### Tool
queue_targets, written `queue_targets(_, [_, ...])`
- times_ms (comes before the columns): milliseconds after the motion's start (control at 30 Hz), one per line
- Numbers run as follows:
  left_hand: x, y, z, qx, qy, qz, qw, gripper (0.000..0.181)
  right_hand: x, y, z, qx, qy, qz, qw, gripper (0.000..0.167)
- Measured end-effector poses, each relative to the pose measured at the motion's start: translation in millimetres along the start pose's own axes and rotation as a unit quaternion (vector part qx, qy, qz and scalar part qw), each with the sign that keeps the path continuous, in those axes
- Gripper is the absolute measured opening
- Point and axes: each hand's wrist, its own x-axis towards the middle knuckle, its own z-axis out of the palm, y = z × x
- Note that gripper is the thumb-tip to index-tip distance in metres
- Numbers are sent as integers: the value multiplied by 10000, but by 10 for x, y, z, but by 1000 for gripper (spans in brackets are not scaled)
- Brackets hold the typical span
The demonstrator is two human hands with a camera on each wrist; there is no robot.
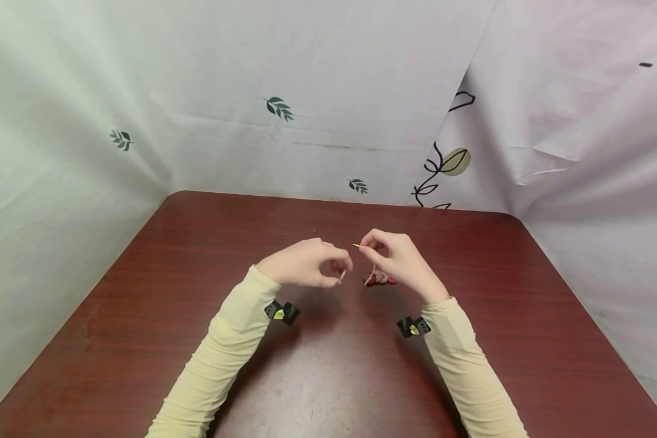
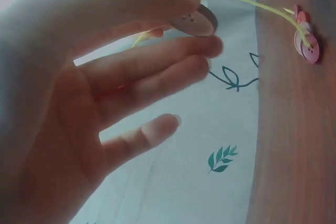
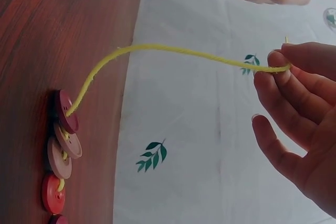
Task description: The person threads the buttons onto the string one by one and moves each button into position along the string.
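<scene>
Between thumb and fingers my left hand [image 1: 306, 263] pinches a round pale-pink button [image 2: 195, 23] with small holes. Facing it, my right hand [image 1: 396, 258] pinches a yellow cord [image 3: 178, 50] close to its end, and a short tip sticks out past the fingers. From there the cord curves down to several threaded buttons [image 3: 65, 140] in dark red, pinkish brown and red, which lie on the table. The left hand's button and the cord tip are apart in the head view.
The brown wooden table [image 1: 142, 292] reaches back to a pale hanging cloth [image 1: 219, 73] printed with leaves. Black camera mounts sit at both wrists, by the cream sleeves [image 1: 219, 353].
</scene>
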Motion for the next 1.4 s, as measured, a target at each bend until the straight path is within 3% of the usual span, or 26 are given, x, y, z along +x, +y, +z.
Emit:
queue_targets(300, [-26,-53,-36,-120,483,-318,9983,16,-9,-12,-14,-88,-130,34,9999,5])
queue_targets(533, [-59,-60,-82,-247,787,-208,9964,15,-28,-68,-27,432,-945,-1,9946,4])
queue_targets(667, [-61,-66,-84,-277,880,-135,9956,16,-27,-96,-21,253,-1211,-302,9919,5])
queue_targets(1033, [-56,-29,-72,-107,893,-82,9959,17,-18,-156,24,-435,-1201,-793,9886,7])
queue_targets(1400, [-40,11,-49,170,889,-82,9959,19,-30,-173,38,-402,-1177,-967,9875,7])
